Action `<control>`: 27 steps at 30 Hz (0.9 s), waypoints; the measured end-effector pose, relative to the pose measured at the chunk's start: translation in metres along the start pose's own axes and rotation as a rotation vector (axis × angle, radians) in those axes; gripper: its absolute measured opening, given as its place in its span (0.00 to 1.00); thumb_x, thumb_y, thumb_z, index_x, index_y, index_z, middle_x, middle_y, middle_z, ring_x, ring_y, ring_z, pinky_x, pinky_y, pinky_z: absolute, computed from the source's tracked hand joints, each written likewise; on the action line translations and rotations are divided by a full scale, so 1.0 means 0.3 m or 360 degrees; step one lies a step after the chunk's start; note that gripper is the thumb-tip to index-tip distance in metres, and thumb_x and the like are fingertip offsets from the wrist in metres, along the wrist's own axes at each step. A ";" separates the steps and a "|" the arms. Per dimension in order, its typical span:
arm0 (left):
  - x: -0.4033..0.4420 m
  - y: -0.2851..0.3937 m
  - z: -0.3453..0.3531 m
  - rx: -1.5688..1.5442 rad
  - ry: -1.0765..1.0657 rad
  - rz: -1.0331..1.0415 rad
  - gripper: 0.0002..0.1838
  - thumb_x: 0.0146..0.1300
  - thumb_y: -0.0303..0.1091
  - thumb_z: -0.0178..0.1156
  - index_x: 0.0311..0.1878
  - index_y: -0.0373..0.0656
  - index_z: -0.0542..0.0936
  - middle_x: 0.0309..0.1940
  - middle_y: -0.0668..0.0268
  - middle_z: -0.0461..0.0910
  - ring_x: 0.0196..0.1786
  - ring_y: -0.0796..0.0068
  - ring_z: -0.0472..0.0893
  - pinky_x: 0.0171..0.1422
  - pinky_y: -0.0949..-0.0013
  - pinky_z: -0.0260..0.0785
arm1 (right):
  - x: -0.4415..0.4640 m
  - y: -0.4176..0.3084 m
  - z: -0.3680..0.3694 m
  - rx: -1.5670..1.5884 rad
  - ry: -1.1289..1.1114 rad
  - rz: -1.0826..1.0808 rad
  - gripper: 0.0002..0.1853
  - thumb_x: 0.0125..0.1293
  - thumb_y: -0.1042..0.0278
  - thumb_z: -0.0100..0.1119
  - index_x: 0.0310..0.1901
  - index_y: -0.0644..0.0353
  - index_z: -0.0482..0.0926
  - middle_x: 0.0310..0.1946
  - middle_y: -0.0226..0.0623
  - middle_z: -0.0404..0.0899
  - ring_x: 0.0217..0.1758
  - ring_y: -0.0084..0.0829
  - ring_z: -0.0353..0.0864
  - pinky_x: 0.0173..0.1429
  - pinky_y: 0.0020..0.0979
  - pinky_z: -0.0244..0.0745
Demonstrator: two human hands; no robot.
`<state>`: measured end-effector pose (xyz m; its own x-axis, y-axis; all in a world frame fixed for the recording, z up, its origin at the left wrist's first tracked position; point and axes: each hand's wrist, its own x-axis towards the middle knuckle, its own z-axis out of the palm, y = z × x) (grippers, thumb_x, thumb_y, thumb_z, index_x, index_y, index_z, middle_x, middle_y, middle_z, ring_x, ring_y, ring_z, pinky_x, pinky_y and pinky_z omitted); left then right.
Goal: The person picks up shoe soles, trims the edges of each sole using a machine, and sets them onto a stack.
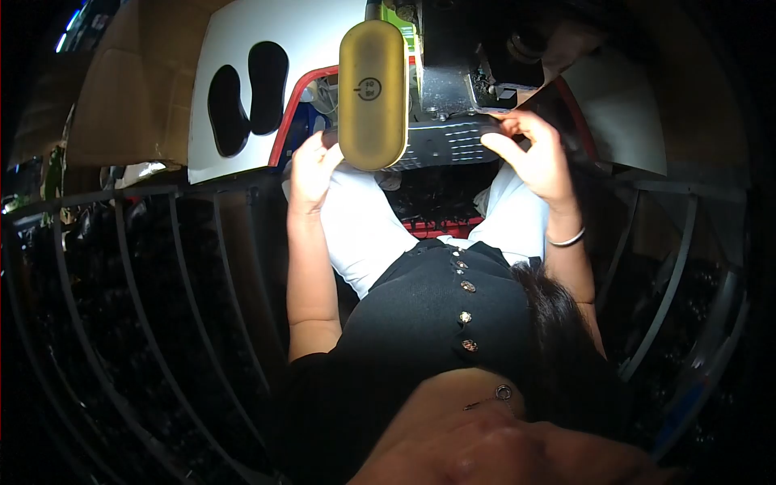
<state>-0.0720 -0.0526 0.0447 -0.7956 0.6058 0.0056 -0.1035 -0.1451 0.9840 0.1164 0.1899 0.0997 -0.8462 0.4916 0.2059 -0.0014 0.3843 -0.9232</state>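
Observation:
A dark sheet [453,144] with rows of small light marks lies across the space above my lap, under a yellow oblong lamp [373,95]. My left hand [314,166] is closed at the sheet's left end, its fingertips partly hidden beside the lamp. At the right end, my right hand [535,153] pinches the sheet between thumb and fingers. The lamp hides part of the sheet's left side. Just beyond the right hand stands a dark machine [453,77] with a metal part near its lower edge.
Two black insole-shaped pieces [268,87] [229,111] lie on a white tabletop [311,24] at the upper left. A red curved edge [289,121] borders the table's cut-out. Brown cardboard [121,105] is at the far left, and metal bars [139,267] [667,279] flank my seat.

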 end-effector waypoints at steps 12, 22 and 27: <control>-0.049 -0.223 0.108 0.0204 -0.0973 -0.0628 0.19 0.56 0.26 0.65 0.51 0.33 0.77 0.43 0.67 0.80 0.43 0.81 0.76 0.52 0.76 0.69 | 0.082 -0.015 0.111 -0.0763 -0.0251 -0.0460 0.15 0.58 0.52 0.63 0.34 0.57 0.82 0.16 0.37 0.75 0.15 0.29 0.71 0.23 0.27 0.67; 0.012 0.247 0.118 0.0942 -0.0162 0.0203 0.18 0.53 0.26 0.67 0.48 0.33 0.76 0.41 0.65 0.77 0.42 0.77 0.77 0.49 0.73 0.70 | 0.198 0.094 -0.099 -0.0371 0.0039 0.0016 0.31 0.51 0.52 0.69 0.55 0.54 0.72 0.41 0.37 0.78 0.42 0.24 0.77 0.48 0.25 0.72; 0.175 0.251 -0.189 0.1091 0.0019 0.0679 0.17 0.57 0.17 0.59 0.51 0.31 0.75 0.51 0.57 0.76 0.55 0.68 0.76 0.61 0.70 0.66 | 0.572 0.309 -0.562 -0.1537 0.1141 -0.0524 0.14 0.57 0.64 0.59 0.43 0.62 0.75 0.43 0.45 0.75 0.52 0.49 0.71 0.55 0.42 0.67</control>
<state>-0.1554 -0.0762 0.1089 -0.6905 0.5977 0.4074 0.5968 0.1525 0.7878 0.0609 0.4418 0.1043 -0.3983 0.4616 0.7926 0.4908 0.8373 -0.2410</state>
